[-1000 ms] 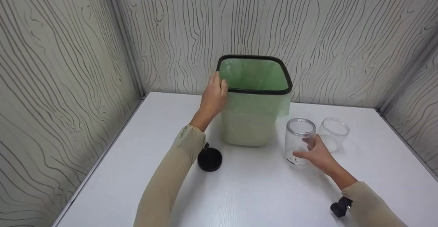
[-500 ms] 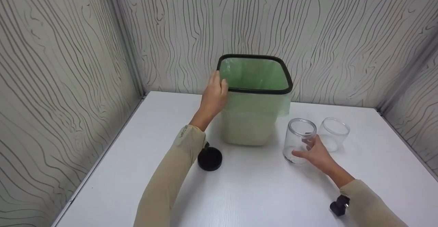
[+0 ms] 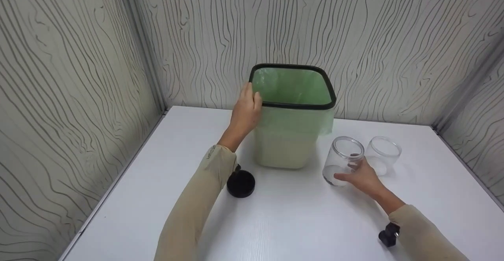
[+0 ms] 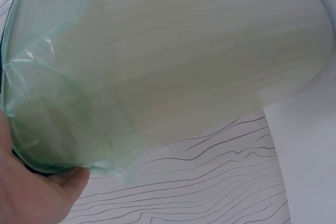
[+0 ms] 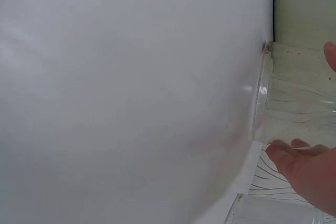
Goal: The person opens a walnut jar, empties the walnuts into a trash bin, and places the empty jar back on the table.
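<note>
A light-coloured trash can with a black rim and a green bag liner stands upright on the table. My left hand holds its near left rim corner; the left wrist view shows fingertips at the liner's edge. To the right of the can, my right hand grips a clear jar round its side, thumb at the front and fingers behind. The jar is lidless and tilted, its mouth leaning right. A second clear jar, also lidless, stands just behind the right hand.
A round black lid-like piece lies on the white table below the left forearm. A small black device hangs at the right cuff. Wood-patterned walls enclose the table's back and sides.
The gripped jar has tilted further, its base swinging left and slightly up while its mouth stays nearly in place. The left hand, the trash can and the second jar hold their places.
</note>
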Demonstrator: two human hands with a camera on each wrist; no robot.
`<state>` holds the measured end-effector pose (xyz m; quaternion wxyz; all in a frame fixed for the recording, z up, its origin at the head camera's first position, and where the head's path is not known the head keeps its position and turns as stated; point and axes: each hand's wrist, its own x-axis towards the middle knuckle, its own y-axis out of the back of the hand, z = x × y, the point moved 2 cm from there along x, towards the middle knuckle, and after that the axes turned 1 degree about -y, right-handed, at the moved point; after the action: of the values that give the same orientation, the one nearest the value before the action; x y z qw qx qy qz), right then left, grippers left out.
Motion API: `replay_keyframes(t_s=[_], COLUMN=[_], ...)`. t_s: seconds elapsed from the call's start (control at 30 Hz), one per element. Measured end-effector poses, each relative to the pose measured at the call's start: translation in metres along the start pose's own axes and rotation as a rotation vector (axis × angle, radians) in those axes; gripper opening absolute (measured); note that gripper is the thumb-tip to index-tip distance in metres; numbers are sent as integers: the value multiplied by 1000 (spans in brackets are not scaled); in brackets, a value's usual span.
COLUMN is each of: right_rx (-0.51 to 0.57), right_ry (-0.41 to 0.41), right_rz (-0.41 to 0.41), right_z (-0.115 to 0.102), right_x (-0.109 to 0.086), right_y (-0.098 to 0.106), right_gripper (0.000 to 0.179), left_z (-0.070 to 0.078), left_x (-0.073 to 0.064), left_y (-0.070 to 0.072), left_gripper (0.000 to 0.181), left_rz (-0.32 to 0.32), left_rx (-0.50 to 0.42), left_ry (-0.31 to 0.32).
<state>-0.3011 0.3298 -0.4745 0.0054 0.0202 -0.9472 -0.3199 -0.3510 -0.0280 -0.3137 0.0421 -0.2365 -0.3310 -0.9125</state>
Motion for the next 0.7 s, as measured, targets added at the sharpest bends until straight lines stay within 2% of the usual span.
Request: replay_keyframes(t_s=[0.27, 0.47, 0.7], right_rx=[-16, -25, -26], right_ry=[-10, -33, -71], right_rz=[-1, 0, -35], right_z=[-2, -1, -4], right_x=[0, -2, -7], right_y=[0, -2, 0], right_gripper=[110, 112, 114], left_z=[0, 0, -3], left_x=[-1, -3, -7], left_y=[0, 0, 4], left_gripper=[56, 58, 65], left_rz=[19, 12, -8], left_rx=[-11, -52, -78], left_ry=[-15, -14, -14])
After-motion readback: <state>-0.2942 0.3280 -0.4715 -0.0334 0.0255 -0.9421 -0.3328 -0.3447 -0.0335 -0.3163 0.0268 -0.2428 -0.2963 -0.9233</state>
